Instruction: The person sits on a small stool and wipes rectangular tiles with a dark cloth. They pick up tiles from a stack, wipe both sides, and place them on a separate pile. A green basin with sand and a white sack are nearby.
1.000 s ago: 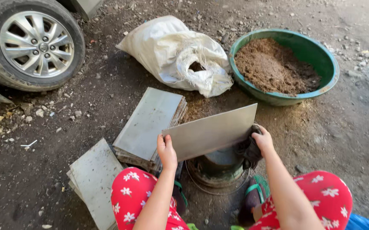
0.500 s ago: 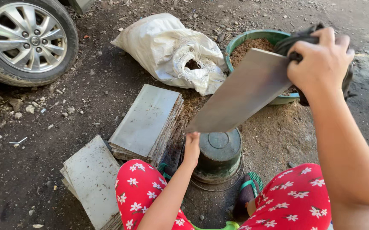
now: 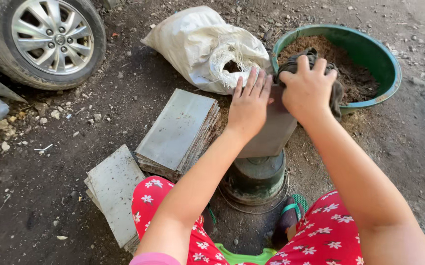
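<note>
left hand (image 3: 249, 105): laid flat on the upper face of the grey sheet (image 3: 272, 128), fingers straight and spread, grasping nothing.
right hand (image 3: 307, 88): fingers curled over a dark rag (image 3: 336, 90), pressing it onto the top edge of the same sheet, just beside the left hand.
grey sheet: stands tilted on top of the round dark pot (image 3: 256, 175), its top edge leaning toward the basin; most of it is hidden behind the hands.
round dark pot: sits on the dirt between the knees (what it is made of is hard to tell).
green basin (image 3: 387, 59): beyond the right hand, filled with brown soil (image 3: 354, 78).
white sack (image 3: 201, 45): lies on its side beside the basin, its mouth open and frayed.
stack of sheets (image 3: 177, 131): flat on the ground left of the pot; a second stack (image 3: 115, 189) lies nearer, by the left knee.
car wheel (image 3: 47, 37): top left corner, well apart from the hands.
legs: red trousers (image 3: 324, 234) with white flowers; a green sandal (image 3: 294, 207) shows by the pot.
</note>
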`<state>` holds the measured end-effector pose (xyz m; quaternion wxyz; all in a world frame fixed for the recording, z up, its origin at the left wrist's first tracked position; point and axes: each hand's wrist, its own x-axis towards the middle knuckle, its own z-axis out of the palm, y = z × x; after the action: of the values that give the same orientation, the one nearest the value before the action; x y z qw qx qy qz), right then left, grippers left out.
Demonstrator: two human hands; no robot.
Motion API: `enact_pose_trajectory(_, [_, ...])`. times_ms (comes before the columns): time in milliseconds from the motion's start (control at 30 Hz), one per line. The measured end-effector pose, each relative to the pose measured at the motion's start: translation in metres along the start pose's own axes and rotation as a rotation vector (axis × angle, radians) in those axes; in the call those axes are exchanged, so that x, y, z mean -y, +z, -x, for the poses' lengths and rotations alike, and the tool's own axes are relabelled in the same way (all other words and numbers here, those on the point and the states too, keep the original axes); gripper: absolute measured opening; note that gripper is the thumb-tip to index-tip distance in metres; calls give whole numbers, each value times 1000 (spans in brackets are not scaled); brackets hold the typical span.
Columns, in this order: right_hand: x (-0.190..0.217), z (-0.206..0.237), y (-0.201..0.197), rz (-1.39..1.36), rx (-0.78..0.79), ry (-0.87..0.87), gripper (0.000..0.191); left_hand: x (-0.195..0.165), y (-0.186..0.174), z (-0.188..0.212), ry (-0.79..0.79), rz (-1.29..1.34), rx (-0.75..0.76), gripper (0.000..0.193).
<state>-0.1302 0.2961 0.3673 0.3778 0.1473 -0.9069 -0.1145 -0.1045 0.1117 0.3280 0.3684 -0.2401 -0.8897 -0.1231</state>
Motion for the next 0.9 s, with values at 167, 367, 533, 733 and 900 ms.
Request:
enact_pose_trajectory(167, [-76, 29, 45, -511, -74, 507, 34, 15, 12, -14, -2, -68, 42, 43])
enact_pose_trajectory(367, [-70, 74, 109, -1360, -248, 802, 41, 14, 21, -6, 18, -66, -37, 45])
enact_pose_trajectory(533, [35, 147, 132, -1038, -242, 714, 40, 11, 18, -13, 13, -120, -44, 39])
enact_pose_trajectory(733, [35, 214, 140, -903, 116, 863, 37, 8, 2, -31, -51, 107, 60, 23])
enact_pose_trajectory(900, [-29, 216, 149, -1374, -435, 1230, 43, -8, -11, -40, 53, 196, -151, 10])
